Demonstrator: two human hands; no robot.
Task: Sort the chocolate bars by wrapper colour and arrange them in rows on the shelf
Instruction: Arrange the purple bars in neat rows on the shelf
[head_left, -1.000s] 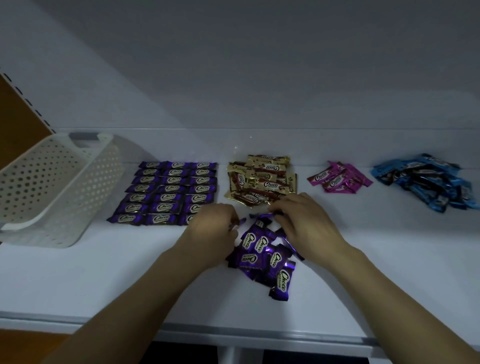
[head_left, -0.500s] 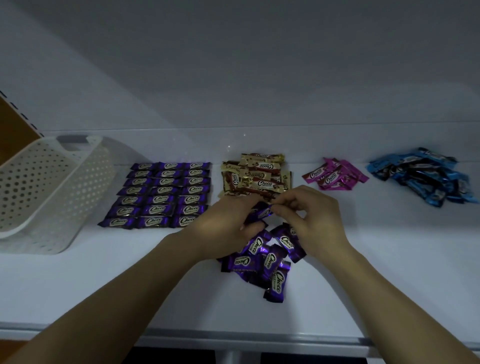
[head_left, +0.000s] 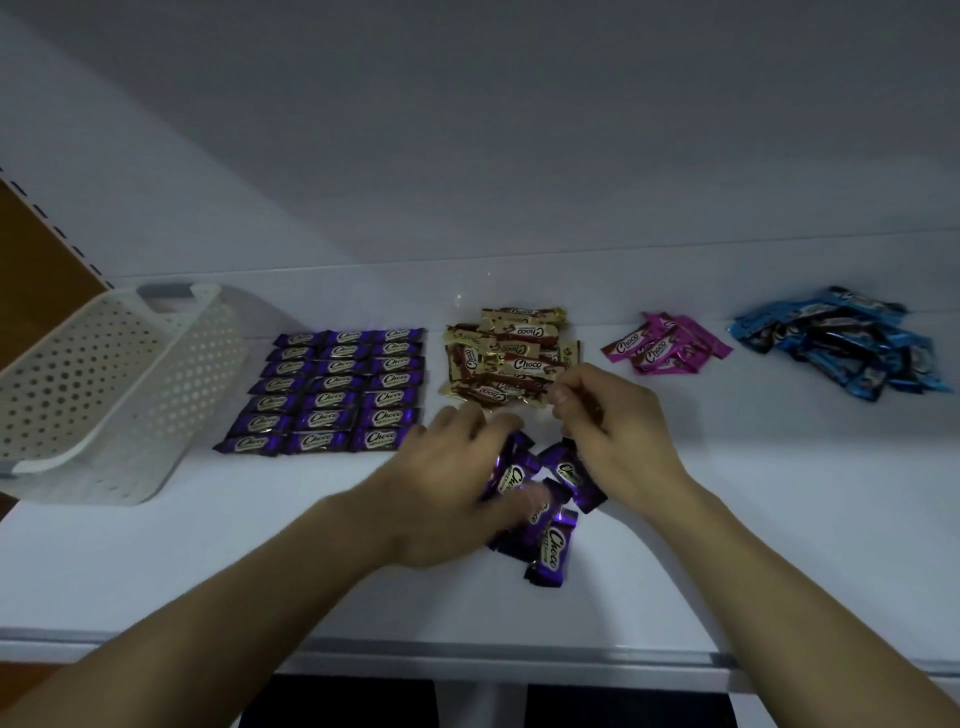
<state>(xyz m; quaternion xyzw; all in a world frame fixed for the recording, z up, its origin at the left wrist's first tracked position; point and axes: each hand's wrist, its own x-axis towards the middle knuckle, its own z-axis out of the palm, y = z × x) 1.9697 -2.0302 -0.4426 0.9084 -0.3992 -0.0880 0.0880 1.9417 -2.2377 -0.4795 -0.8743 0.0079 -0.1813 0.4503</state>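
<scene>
Purple chocolate bars (head_left: 332, 391) lie in three neat columns on the white shelf (head_left: 789, 519), left of centre. A loose pile of purple bars (head_left: 549, 552) sits in front of the middle. My left hand (head_left: 447, 488) is over this pile and grips a purple bar (head_left: 511, 470) between fingers and thumb. My right hand (head_left: 615, 434) hovers just right of it with fingers curled and thumb against the index finger; I see nothing held in it. Behind lie a gold pile (head_left: 511, 358), a pink pile (head_left: 665, 345) and a blue pile (head_left: 841, 345).
A white perforated plastic basket (head_left: 104, 395) stands tilted at the left end of the shelf. The shelf's back wall rises behind the piles. A grey front lip (head_left: 519, 657) runs below my forearms. A wooden panel shows at far left.
Both hands pinched one purple bar together half a second ago. Now my right hand has come away from it and my left hand has dropped back onto the loose pile with the bar.
</scene>
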